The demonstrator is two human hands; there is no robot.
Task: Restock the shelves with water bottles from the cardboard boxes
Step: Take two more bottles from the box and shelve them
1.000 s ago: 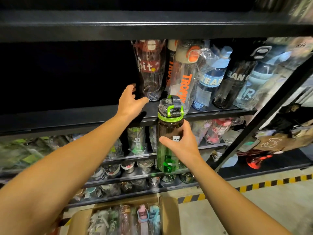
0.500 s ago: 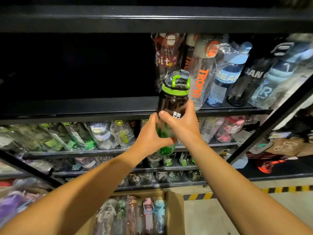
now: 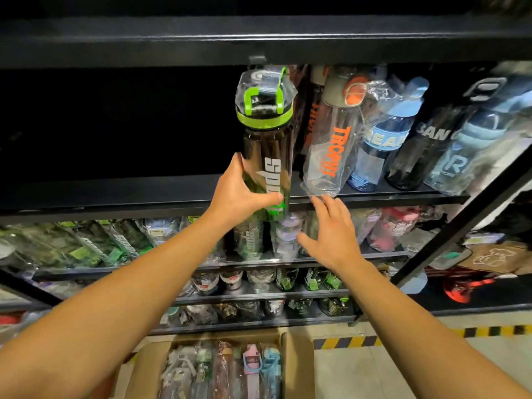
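While gripped low on its body by the left hand (image 3: 239,191), green-capped bottle (image 3: 266,145) stood partly over the front lip of the upper shelf (image 3: 115,197), just left of the clear orange-lettered bottle (image 3: 331,145). Right hand (image 3: 331,237) hovered below, fingers spread, holding nothing. Judged unfinished: bottle not yet seated, cardboard box (image 3: 296,367) on the floor holding more bottles. Dark open room to the left; cap close under the shelf above (image 3: 172,41), little headroom.
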